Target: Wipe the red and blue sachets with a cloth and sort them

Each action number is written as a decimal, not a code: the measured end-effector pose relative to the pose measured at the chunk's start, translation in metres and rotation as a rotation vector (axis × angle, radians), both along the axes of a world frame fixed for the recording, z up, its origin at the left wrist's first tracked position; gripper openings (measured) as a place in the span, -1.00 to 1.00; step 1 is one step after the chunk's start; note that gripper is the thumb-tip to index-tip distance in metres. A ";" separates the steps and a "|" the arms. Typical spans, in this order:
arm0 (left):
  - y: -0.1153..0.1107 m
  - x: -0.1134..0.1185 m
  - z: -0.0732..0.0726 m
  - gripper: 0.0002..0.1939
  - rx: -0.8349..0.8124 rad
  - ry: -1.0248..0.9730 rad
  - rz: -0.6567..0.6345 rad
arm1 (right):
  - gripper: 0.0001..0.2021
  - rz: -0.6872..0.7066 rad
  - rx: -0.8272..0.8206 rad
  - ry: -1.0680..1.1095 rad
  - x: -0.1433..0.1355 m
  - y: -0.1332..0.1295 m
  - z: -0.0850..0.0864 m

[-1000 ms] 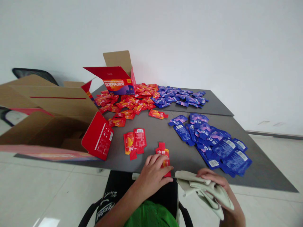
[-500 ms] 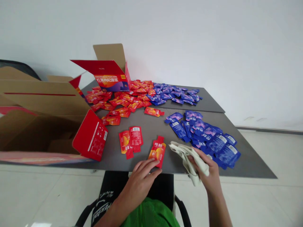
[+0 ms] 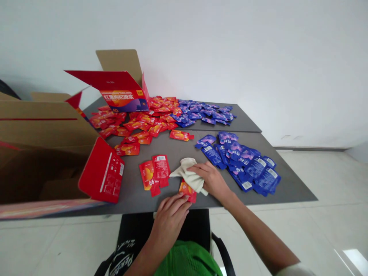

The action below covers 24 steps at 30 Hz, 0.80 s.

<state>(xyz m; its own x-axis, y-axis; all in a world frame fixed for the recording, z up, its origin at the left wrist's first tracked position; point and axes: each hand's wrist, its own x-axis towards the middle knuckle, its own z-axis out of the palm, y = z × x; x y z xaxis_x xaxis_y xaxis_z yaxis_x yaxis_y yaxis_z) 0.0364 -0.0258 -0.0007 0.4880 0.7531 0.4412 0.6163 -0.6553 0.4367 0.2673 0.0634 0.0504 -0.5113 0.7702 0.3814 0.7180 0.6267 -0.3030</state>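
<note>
A red pouch (image 3: 188,190) with orange fruit printed on it lies near the table's front edge. The fingers of my left hand (image 3: 172,214) are closed on its near end, with the thumb at its lower corner. My right hand (image 3: 211,180) grips a cream cloth (image 3: 188,172), which is bunched over the pouch's upper part and hides it. Just left of them, two overlapping red pouches (image 3: 154,172) lie on the table, one showing its barcode side. To the right is a loose heap of blue pouches (image 3: 244,165).
Left on the grey table (image 3: 130,195) stands a large open carton (image 3: 105,172). Behind it is a smaller open red box (image 3: 123,100). Red pouches (image 3: 138,124) and more blue pouches (image 3: 201,113) are piled at the back. One red pouch (image 3: 181,135) lies apart, mid-table.
My right hand has moved left with the cloth, from beside the red pouch onto its upper part. My left hand stays at the pouch's near end. The view has shifted slightly.
</note>
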 end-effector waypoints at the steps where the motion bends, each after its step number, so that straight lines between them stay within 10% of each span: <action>1: 0.000 0.000 -0.001 -0.71 0.001 -0.001 0.000 | -0.58 -0.037 0.023 -0.019 0.004 0.008 0.004; 6: -0.001 -0.002 -0.002 -0.72 0.011 -0.051 -0.007 | -0.61 -0.121 0.117 0.057 0.003 0.000 0.024; 11: -0.004 -0.002 -0.004 -0.73 0.031 -0.068 0.038 | -0.59 0.161 -0.034 0.039 -0.016 -0.045 0.014; 19: -0.002 -0.004 -0.006 -0.71 0.011 -0.072 0.017 | -0.59 -0.053 0.045 0.004 0.009 0.011 0.006; 24: -0.003 -0.002 -0.006 -0.72 0.014 -0.081 0.042 | -0.58 0.006 0.078 0.068 0.000 -0.023 0.014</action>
<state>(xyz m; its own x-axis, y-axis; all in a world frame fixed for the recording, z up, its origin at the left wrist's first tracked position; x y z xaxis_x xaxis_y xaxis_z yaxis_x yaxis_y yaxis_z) 0.0340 -0.0288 -0.0067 0.4184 0.7654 0.4889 0.6064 -0.6362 0.4771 0.2671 0.0409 0.0641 -0.4868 0.7334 0.4745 0.6933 0.6548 -0.3009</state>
